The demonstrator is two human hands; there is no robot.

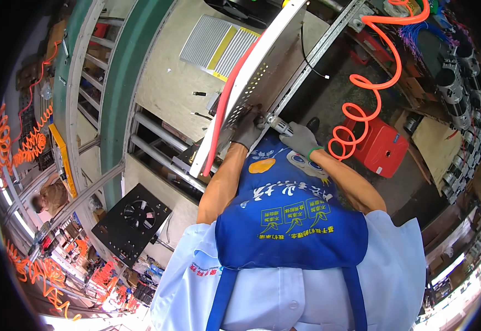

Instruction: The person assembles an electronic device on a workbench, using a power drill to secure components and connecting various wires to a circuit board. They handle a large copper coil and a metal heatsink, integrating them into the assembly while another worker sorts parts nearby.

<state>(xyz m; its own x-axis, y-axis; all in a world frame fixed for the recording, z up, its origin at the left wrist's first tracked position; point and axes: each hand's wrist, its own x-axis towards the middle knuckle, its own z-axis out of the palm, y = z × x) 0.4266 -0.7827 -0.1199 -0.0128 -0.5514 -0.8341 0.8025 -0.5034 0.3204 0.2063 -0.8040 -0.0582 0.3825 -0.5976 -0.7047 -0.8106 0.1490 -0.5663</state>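
My left hand (247,128), in a dark grey glove, presses against the lower edge of a tilted white perforated metal panel (262,66) with a red edge strip. In my right hand (301,138), also gloved, is a slim silver pneumatic screwdriver (279,126). Its tip points at the panel's edge beside my left fingers. An orange coiled air hose (367,83) runs from the tool up to the right. A blue apron (290,215) over a light blue shirt fills the lower middle.
A roller conveyor with a green frame (122,83) runs along the left. A black plate with a fan (130,223) lies at lower left. A red stool (381,148) stands on the floor at right. Shelves of parts line the right rim. Another person (50,196) works at far left.
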